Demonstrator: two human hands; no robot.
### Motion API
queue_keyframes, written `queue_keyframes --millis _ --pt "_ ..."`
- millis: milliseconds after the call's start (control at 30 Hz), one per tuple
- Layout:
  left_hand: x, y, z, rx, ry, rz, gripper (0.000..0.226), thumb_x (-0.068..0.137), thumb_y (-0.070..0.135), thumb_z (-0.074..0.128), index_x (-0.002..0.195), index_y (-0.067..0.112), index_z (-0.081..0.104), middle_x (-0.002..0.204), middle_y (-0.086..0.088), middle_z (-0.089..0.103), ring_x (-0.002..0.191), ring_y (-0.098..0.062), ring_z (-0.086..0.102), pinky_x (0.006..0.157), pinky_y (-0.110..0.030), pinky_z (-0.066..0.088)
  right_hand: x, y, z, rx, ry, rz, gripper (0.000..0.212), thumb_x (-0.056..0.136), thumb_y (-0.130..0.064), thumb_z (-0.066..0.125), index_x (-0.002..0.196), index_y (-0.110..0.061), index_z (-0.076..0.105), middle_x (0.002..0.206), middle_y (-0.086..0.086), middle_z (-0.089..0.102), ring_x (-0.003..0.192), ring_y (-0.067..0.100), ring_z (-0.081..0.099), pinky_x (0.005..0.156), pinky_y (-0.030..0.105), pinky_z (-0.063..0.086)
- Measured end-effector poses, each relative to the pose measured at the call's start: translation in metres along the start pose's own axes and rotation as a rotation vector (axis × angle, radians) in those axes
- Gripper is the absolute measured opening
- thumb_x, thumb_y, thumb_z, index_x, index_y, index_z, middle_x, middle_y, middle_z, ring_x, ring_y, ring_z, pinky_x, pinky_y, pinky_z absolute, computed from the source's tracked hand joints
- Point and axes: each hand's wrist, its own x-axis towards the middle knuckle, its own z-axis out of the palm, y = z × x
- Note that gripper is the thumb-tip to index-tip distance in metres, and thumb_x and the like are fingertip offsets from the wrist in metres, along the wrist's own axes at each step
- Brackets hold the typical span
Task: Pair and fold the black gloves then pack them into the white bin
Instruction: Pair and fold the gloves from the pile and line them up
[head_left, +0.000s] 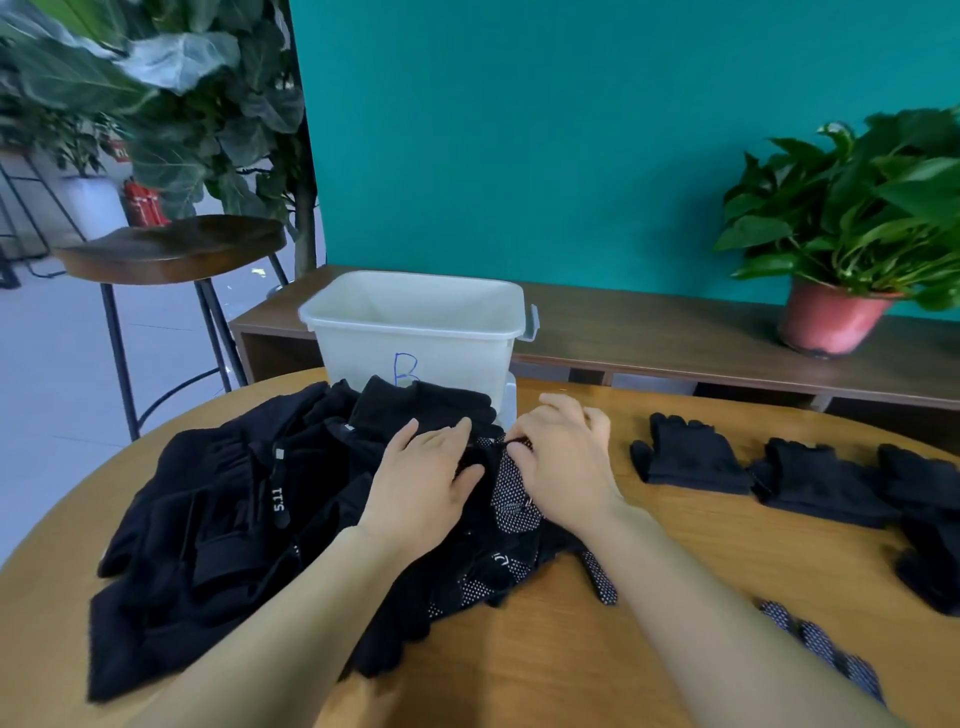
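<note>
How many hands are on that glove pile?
2. The left hand rests on the pile with straight fingers; the right hand, just beside it, pinches a dotted glove.

The gloves (249, 519) are matt black cloth; the bin (415, 338) is smooth white plastic; the table (597, 649) is smooth wood.

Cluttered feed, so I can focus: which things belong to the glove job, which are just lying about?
Job: glove pile; dotted glove pinched by right hand; left hand on pile; set-aside gloves; white bin.
Lying about: potted plant; stool; low shelf.
</note>
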Motion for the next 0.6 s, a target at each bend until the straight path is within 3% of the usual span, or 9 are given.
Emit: queue_keyframes --millis 67,167,267,367,433,500,600 --pt "-0.002 0.012 -0.016 -0.073 -0.012 -0.049 0.065 0.100 0.045 0.046 0.155 0.017 0.025 0.128 0.010 0.058 0.128 -0.004 0.046 0.118 -0.024 0.002 -0.008 -0.002 -0.020 0.073 0.084 0.018 0.020 0.100 -0.027 0.049 0.107 -0.026 0.068 0.116 -0.012 0.064 0.135 0.010 0.030 0.104 0.029 0.006" --pt "-0.007 0.030 -0.041 -0.132 -0.008 -0.080 0.075 0.094 0.054 0.054 0.155 0.021 0.026 0.142 0.009 0.052 0.135 -0.004 0.039 0.120 -0.026 0.000 -0.022 -0.005 -0.052 0.159 0.156 0.029 0.016 0.099 -0.027 0.053 0.104 -0.027 0.069 0.107 -0.018 0.062 0.131 0.006 0.031 0.094 0.021 0.006" --pt "-0.016 0.052 -0.064 -0.211 0.011 -0.095 0.088 0.085 0.056 0.065 0.155 0.026 0.021 0.145 0.009 0.049 0.137 -0.004 0.037 0.121 -0.030 0.000 -0.040 -0.010 -0.082 0.270 0.207 0.048 0.013 0.097 -0.026 0.057 0.100 -0.028 0.070 0.099 -0.023 0.056 0.128 0.001 0.032 0.093 0.018 0.005" --pt "-0.025 0.075 -0.083 -0.411 -0.053 -0.143 0.102 0.073 0.057 0.077 0.154 0.028 0.022 0.143 0.011 0.049 0.137 -0.008 0.039 0.122 -0.036 0.011 -0.061 -0.015 -0.105 0.339 0.227 0.051 0.012 0.096 -0.026 0.059 0.096 -0.031 0.070 0.099 -0.024 0.057 0.126 -0.003 0.031 0.092 0.017 0.005" --pt "-0.030 0.086 -0.090 -0.606 -0.103 -0.175 0.092 0.061 0.061 0.080 0.139 0.034 0.041 0.130 0.015 0.060 0.126 -0.008 0.052 0.114 -0.040 0.034 -0.078 -0.015 -0.116 0.359 0.226 0.058 0.011 0.096 -0.026 0.059 0.096 -0.031 0.069 0.102 -0.023 0.058 0.126 -0.005 0.029 0.093 0.016 0.004" --pt "-0.037 0.097 -0.098 -0.714 -0.101 -0.179 0.060 0.061 0.051 0.083 0.112 0.030 0.057 0.106 0.015 0.069 0.106 -0.008 0.063 0.097 -0.036 0.048 -0.093 -0.013 -0.123 0.349 0.212 0.076 0.012 0.096 -0.027 0.058 0.094 -0.032 0.069 0.107 -0.019 0.060 0.127 -0.004 0.029 0.094 0.017 0.004" --pt "-0.044 0.115 -0.109 -0.728 -0.100 -0.126 0.025 0.074 0.024 0.085 0.080 0.025 0.060 0.076 0.016 0.067 0.073 -0.002 0.061 0.071 -0.028 0.048 -0.116 -0.008 -0.133 0.340 0.211 0.135 0.012 0.096 -0.026 0.059 0.095 -0.031 0.069 0.108 -0.017 0.059 0.127 -0.002 0.032 0.097 0.020 0.006"
